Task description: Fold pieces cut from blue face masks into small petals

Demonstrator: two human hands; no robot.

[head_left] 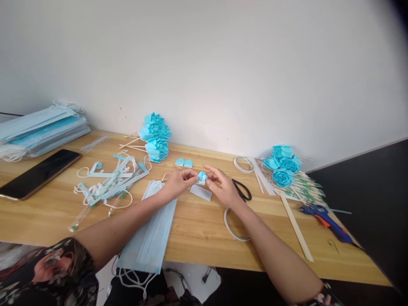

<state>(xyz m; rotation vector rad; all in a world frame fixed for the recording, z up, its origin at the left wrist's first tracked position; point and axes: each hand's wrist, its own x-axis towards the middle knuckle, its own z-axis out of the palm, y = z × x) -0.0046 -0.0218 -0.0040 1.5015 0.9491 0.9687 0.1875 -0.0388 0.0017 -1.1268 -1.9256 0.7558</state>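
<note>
A small folded piece of blue and white mask fabric (202, 177) is pinched between my two hands over the middle of the table. My left hand (179, 182) grips its left side with thumb and fingers. On the other side, my right hand (222, 183) pinches the right edge, its index finger raised. Just beneath lies a flat white strip (200, 192). Two folded blue petals (184, 162) rest a little beyond my hands. Black-handled scissors (242, 189) lie partly hidden behind my right hand. Under my left forearm is a blue face mask (156, 229), hanging over the table's front edge.
Blue fabric flowers on sticks lie at the back left (155, 138) and right (283, 165). Tape rolls (244, 165), a glue gun (328, 222) and a wooden strip (296, 225) are rightward. Leftward are mask scraps (111, 180), a phone (41, 173) and stacked masks (44, 127).
</note>
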